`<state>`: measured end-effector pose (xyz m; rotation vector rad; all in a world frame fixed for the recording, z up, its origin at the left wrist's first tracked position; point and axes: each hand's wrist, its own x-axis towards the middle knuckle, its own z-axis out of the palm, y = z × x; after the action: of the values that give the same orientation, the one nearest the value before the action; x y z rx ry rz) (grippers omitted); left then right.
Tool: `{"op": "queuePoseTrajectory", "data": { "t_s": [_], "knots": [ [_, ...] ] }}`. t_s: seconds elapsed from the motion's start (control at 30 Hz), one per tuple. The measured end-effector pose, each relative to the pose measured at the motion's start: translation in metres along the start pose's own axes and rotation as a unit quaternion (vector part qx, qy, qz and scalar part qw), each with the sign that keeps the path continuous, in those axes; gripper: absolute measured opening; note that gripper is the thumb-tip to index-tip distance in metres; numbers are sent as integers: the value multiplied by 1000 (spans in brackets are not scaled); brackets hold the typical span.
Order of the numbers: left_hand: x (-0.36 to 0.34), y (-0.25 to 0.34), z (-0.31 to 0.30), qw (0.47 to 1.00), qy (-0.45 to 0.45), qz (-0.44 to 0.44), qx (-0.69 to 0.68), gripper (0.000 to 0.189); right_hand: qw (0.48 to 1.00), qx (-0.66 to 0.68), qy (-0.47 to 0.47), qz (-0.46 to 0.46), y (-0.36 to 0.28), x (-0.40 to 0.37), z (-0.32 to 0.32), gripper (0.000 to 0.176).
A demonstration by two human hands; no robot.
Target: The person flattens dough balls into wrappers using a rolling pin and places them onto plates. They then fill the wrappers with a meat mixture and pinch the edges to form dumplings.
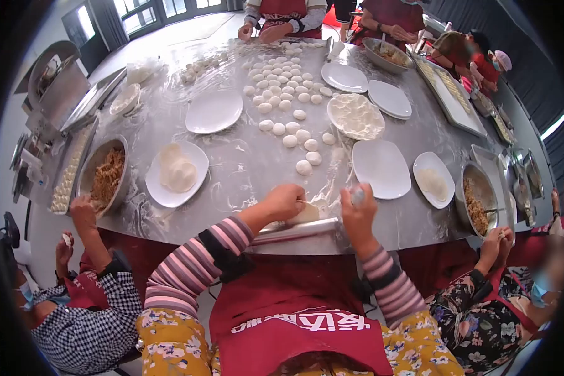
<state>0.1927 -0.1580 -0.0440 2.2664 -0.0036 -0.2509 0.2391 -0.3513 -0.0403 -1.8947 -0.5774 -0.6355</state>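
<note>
My left hand [284, 202] is closed at the table's near edge, its fingers pinching a flat, pale dough wrapper [306, 213]. My right hand [359, 210] makes a fist beside it, with a silvery end showing between the fingers. A shiny metal rolling pin [301, 231] lies crosswise in front of the wrapper and reaches the right hand. Whether the silvery end belongs to this pin is hard to tell. Just beyond my hands, round dough pieces [304, 167] trail toward the far side. Flour dusts the metal table [232, 169] around them.
Wrappers lie on a white plate [193, 150] at left and another plate [440, 195] at right. A square plate [381, 169] and a flour dish [356, 116] stand nearer. Filling bowls [125, 182] [490, 194] flank me. Co-workers' hands [84, 216] [496, 244] are on both sides; others work across.
</note>
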Motion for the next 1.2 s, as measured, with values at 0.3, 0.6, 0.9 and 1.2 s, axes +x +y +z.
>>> {"op": "queuePoseTrajectory", "data": {
  "t_s": [0.3,0.6,0.9,1.2],
  "knots": [
    [-10,-10,-1,1000,9,-11,20,20,1000,-4,-3,0,13,19,36,20],
    [-47,-21,-23,998,37,17,-56,23,993,40,-59,99,-16,-33,-38,18],
    [-90,-118,-205,928,249,-221,168,32,990,91,-53,98,-2,-37,-33,20],
    [117,-100,-100,957,231,-79,155,69,992,55,-57,100,-9,-35,-36,22]
  ]
}}
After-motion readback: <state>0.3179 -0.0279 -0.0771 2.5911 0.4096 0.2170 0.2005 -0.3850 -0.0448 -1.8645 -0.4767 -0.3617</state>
